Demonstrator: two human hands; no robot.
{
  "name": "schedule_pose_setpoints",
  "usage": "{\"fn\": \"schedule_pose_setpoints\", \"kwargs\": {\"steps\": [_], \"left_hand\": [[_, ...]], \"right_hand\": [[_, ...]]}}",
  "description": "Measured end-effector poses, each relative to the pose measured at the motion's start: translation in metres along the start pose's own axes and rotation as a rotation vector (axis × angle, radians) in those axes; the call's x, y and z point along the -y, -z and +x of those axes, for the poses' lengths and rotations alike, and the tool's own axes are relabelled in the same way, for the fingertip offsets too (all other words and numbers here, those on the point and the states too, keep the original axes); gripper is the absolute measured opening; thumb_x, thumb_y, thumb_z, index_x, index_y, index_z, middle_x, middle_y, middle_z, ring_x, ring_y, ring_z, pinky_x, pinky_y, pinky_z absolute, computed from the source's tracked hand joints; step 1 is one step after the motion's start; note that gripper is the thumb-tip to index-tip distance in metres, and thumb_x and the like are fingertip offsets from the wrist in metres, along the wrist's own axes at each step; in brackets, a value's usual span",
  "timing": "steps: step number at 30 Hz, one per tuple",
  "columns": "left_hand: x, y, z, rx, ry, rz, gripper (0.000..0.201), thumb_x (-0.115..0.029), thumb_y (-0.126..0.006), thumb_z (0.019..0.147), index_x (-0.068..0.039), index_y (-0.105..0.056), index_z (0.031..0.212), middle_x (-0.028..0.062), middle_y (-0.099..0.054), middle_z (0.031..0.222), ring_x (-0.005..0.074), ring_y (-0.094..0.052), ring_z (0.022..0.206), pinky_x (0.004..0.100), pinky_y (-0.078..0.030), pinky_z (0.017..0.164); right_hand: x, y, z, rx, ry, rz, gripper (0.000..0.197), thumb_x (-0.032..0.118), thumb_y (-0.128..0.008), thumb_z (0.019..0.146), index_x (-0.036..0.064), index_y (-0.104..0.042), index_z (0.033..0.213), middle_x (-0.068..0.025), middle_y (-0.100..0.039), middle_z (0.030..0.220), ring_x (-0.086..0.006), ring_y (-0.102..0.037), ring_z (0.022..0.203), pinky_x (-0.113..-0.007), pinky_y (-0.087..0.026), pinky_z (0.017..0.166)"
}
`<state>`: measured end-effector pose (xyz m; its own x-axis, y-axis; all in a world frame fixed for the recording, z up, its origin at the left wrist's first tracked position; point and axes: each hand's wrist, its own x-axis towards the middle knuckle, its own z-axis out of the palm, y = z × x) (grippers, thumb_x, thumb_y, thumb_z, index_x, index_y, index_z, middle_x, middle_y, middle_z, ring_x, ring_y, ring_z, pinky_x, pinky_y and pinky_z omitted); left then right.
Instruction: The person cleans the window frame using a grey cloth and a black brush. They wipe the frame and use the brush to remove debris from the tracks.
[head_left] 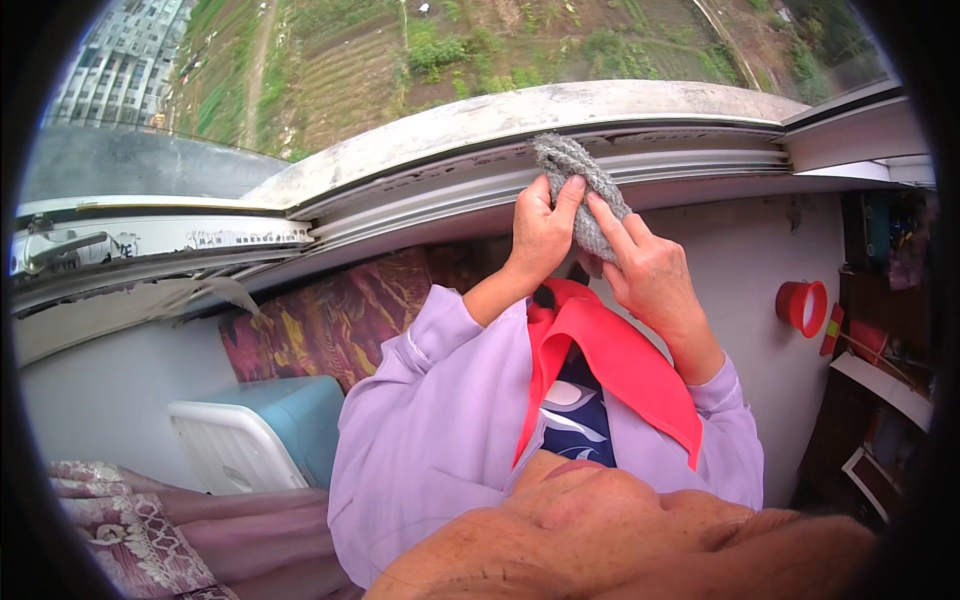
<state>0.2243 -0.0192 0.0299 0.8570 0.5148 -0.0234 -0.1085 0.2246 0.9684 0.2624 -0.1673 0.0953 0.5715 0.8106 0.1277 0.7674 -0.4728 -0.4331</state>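
Observation:
A folded grey knitted cloth (597,240) is gripped between my two hands over the white window track (480,190). My left hand (543,228) pinches its near left side, thumb on top. My right hand (650,265) holds it from the right, with fingers laid along its edge and some of them hidden beneath. The cloth's far end reaches the dark-stained outer rail of the track; whether it presses on the rail I cannot tell. Lilac sleeves cover both my arms, and a red scarf (570,320) hangs just below the hands.
A window sash with a handle (70,250) stands at the left. Beyond the track runs a pale outer ledge (420,130), high above garden plots. Below left are a blue and white box (270,420) and a lace-edged cloth (150,530). A red container (802,308) hangs on the right wall.

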Motion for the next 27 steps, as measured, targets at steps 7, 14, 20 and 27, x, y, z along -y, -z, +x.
{"fn": "schedule_pose_setpoints", "kwargs": {"steps": [7,14,20,27], "left_hand": [[0.021,-0.042,0.013,0.089,0.025,0.066,0.027,-0.023,-0.059,0.094,0.002,-0.061,0.085,0.007,-0.065,0.073,0.009,-0.054,0.066,0.0303,-0.046,0.059],[0.02,-0.089,0.019,0.255,0.094,0.057,0.027,-0.025,-0.058,0.095,0.002,-0.062,0.095,0.0025,-0.065,0.081,0.006,-0.054,0.074,0.0262,-0.047,0.065],[-0.008,-0.091,0.003,0.384,0.154,-0.024,0.03,-0.024,-0.063,0.093,0.002,-0.057,0.106,0.0036,-0.064,0.094,0.0075,-0.057,0.084,0.0243,-0.048,0.075],[-0.038,-0.077,-0.017,0.427,0.024,-0.029,0.021,-0.015,-0.061,0.094,0.002,-0.059,0.106,0.0068,-0.066,0.087,0.0104,-0.063,0.077,0.0232,-0.051,0.069]], "right_hand": [[-0.033,0.016,-0.018,-0.031,-0.12,0.004,0.07,0.006,-0.067,0.071,0.0146,-0.047,0.138,-0.0125,-0.055,0.085,-0.0344,-0.059,0.064,-0.043,-0.049,0.057],[-0.065,0.031,-0.044,-0.11,-0.186,0.036,0.069,0.007,-0.067,0.072,0.0131,-0.046,0.138,-0.0137,-0.058,0.091,-0.0341,-0.062,0.07,-0.042,-0.051,0.06],[-0.099,0.039,-0.067,-0.106,-0.217,0.823,0.065,0.001,-0.062,0.073,0.0027,-0.048,0.137,-0.0159,-0.06,0.121,-0.0257,-0.062,0.107,-0.033,-0.047,0.091],[-0.142,0.002,-0.075,-0.132,-0.438,2.198,0.078,0.033,-0.056,0.071,-0.0086,-0.04,0.135,-0.0254,-0.056,0.124,-0.0357,-0.059,0.111,-0.043,-0.043,0.102]]}}
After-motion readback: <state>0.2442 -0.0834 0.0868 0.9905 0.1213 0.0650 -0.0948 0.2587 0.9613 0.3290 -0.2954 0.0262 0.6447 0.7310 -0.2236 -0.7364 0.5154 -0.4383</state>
